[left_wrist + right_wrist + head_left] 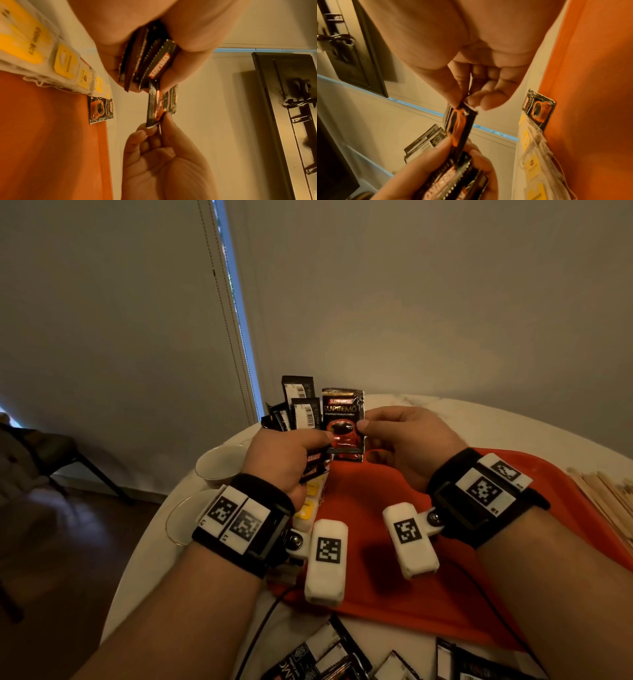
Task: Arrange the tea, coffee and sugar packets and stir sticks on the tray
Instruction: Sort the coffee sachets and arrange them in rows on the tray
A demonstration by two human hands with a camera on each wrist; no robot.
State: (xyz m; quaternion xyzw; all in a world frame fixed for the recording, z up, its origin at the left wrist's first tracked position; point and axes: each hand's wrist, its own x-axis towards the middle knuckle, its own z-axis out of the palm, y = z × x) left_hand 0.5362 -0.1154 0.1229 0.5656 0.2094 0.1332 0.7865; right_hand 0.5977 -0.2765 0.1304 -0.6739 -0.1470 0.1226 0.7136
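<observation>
- Our left hand [284, 453] grips a fanned bundle of coffee packets [297, 409] above the orange tray [376, 542].
- Our right hand [407, 440] pinches one coffee sachet [343, 424] by its edge, our left thumb on it too.
- Tea bags [67, 63] line the tray's left edge; stir sticks [609, 491] lie right of it.

Head downward; wrists close, facing.

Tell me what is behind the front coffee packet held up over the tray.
Behind the front coffee packet, more coffee packets fan out from the left hand, barcode sides showing. Their lower halves are hidden by the fist.
</observation>
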